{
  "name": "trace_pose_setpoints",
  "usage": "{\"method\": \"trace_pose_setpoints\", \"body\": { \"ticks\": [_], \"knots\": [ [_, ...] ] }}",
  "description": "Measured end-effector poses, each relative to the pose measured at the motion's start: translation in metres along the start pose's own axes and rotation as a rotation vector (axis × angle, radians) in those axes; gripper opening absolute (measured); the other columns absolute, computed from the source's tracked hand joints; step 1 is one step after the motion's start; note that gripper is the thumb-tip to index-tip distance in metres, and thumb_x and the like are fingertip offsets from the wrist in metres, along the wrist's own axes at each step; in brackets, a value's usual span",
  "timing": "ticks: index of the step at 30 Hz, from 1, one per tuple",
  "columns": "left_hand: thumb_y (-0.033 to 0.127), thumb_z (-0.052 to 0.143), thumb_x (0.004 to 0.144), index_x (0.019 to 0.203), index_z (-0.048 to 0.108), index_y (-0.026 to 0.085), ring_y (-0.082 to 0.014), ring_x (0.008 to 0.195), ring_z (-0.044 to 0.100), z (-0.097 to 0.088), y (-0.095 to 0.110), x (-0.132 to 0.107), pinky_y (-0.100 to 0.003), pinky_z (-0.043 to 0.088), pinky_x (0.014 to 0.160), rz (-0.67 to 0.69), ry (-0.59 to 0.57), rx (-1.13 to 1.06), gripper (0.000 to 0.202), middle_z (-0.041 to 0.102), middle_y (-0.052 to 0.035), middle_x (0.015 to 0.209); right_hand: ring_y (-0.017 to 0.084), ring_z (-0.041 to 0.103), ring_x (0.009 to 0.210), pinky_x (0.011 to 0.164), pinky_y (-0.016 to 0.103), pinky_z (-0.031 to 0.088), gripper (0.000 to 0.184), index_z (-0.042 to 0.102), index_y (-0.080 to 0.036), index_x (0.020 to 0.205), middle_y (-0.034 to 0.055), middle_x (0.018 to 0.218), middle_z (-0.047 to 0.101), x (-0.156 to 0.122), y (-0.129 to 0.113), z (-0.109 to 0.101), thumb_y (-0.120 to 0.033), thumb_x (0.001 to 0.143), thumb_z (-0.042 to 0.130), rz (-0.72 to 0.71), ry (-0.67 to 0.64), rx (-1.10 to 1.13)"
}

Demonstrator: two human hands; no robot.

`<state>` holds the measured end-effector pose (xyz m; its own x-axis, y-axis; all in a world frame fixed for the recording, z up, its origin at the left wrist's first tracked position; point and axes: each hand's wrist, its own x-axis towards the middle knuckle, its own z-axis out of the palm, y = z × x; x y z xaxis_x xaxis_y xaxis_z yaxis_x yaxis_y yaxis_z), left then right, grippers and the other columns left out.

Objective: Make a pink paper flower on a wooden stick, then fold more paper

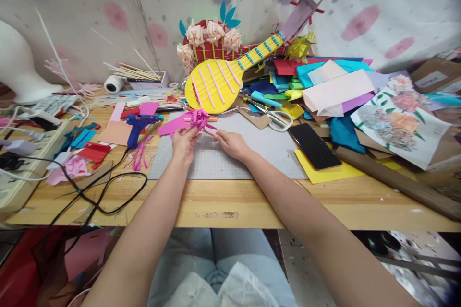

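A magenta paper flower is pinched in the fingers of my left hand, just above the grey cutting mat. To its right, my right hand has its thumb and fingers closed at the end of a thin pink strip or petal that reaches out from the flower. The fingertips hide part of that contact. Behind the left hand lies a flat piece of magenta paper on the mat's edge.
A blue glue gun with a black cord lies left of the mat. Scissors and a phone lie to the right, near stacked coloured paper. A yellow paper lute stands behind. A power strip is far left.
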<state>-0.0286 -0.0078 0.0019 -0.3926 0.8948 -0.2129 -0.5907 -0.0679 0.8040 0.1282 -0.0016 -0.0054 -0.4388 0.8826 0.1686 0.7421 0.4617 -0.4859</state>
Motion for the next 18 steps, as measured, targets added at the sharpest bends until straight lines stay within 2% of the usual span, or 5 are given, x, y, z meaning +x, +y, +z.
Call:
{"method": "trace_pose_setpoints", "body": {
  "ticks": [3, 9, 15, 18],
  "knots": [
    [0.001, 0.066, 0.061, 0.081, 0.037, 0.019, -0.0113, 0.061, 0.063, 0.0004, 0.0004, -0.0007, -0.031, 0.048, 0.075, 0.017, 0.005, 0.014, 0.04, 0.064, 0.0032, 0.066, 0.016, 0.058, 0.075, 0.063, 0.024, 0.034, 0.027, 0.052, -0.022, 0.102, 0.0018, 0.088, 0.066, -0.0014, -0.0019, -0.0005, -0.038, 0.091, 0.034, -0.005, 0.044, 0.05],
    [0.003, 0.071, 0.055, 0.084, 0.038, 0.02, -0.0106, 0.064, 0.062, 0.0041, 0.0014, -0.0068, -0.028, 0.05, 0.071, 0.139, 0.004, 0.046, 0.047, 0.062, 0.0041, 0.069, 0.016, 0.057, 0.078, 0.064, 0.025, 0.033, 0.026, 0.052, -0.023, 0.099, 0.0019, 0.093, 0.065, -0.002, -0.0039, 0.0013, -0.036, 0.091, 0.032, -0.031, 0.08, 0.049],
    [0.003, 0.07, 0.057, 0.084, 0.041, 0.019, -0.0108, 0.065, 0.062, 0.0052, 0.0022, -0.0082, -0.029, 0.05, 0.072, 0.047, -0.022, 0.027, 0.043, 0.062, 0.0027, 0.07, 0.016, 0.058, 0.078, 0.065, 0.025, 0.033, 0.026, 0.052, -0.022, 0.1, 0.0023, 0.091, 0.065, -0.0008, -0.0025, 0.0013, -0.036, 0.092, 0.031, -0.015, 0.077, 0.03],
    [0.003, 0.072, 0.055, 0.084, 0.042, 0.019, -0.0109, 0.067, 0.062, 0.0044, 0.0025, -0.0077, -0.029, 0.05, 0.073, 0.047, -0.029, 0.045, 0.044, 0.061, 0.0032, 0.069, 0.016, 0.058, 0.077, 0.065, 0.025, 0.034, 0.026, 0.052, -0.023, 0.099, 0.0022, 0.09, 0.065, -0.0009, -0.0005, 0.0004, -0.036, 0.091, 0.032, -0.016, 0.077, 0.033]
  ]
}}
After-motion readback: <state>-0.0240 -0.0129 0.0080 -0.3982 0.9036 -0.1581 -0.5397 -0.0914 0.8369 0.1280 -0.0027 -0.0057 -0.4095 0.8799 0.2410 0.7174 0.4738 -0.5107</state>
